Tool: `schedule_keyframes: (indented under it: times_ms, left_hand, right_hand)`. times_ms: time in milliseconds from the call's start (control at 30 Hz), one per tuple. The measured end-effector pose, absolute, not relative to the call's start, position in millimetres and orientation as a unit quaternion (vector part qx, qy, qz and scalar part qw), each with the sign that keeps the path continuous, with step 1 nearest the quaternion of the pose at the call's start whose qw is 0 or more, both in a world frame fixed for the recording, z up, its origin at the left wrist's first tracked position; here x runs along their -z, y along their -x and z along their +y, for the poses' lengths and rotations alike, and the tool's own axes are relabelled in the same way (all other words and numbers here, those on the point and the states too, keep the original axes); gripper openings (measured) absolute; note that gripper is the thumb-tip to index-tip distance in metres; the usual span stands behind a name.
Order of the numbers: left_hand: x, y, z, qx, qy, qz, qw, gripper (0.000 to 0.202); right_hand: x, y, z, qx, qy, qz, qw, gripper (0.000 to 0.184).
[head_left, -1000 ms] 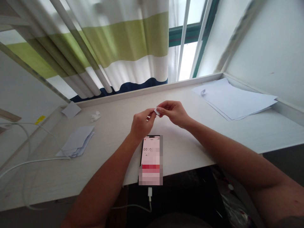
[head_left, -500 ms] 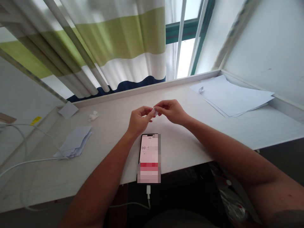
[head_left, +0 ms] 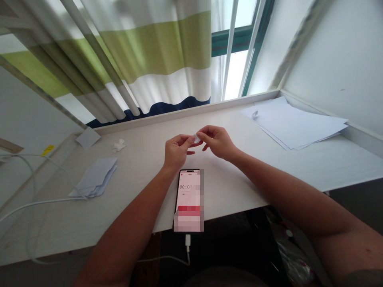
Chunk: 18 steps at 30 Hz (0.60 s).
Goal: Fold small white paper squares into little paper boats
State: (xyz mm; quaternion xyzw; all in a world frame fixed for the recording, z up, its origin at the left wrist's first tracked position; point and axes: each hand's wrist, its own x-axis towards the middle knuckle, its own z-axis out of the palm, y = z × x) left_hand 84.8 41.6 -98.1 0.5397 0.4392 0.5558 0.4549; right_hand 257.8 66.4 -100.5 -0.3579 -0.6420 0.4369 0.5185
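Note:
A small white piece of paper [head_left: 196,138] is pinched between the fingertips of both hands above the white desk [head_left: 143,167]. My left hand [head_left: 176,150] grips it from the left with thumb and forefinger. My right hand [head_left: 217,140] pinches it from the right, its other fingers curled. Just below the hands a phone [head_left: 189,199] lies on the desk's near edge, its screen showing a timer.
A stack of white sheets [head_left: 295,123] lies at the right by the wall. Smaller paper pieces [head_left: 95,181] and a crumpled scrap [head_left: 119,146] lie at the left, with a white cable [head_left: 32,203]. A striped curtain [head_left: 134,59] hangs behind the desk.
The hands have stayed together on the small paper, shifting only slightly. The view moved a little.

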Motion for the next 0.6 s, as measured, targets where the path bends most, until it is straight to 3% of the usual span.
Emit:
schedule_keyframes:
  times_ms: [267, 600]
  left_hand:
    - [100.3, -83.9, 44.3, -0.577, -0.571, 0.413, 0.413, 0.028]
    - [101.5, -77.7, 44.7, -0.547, -0.663, 0.41, 0.306, 0.02]
  right_hand:
    - [103.2, -256.8, 66.1, -0.453, 0.352, -0.613, 0.543, 0.042]
    - [102.8, -258.7, 64.6, -0.458, 0.32, -0.65, 0.515, 0.044]
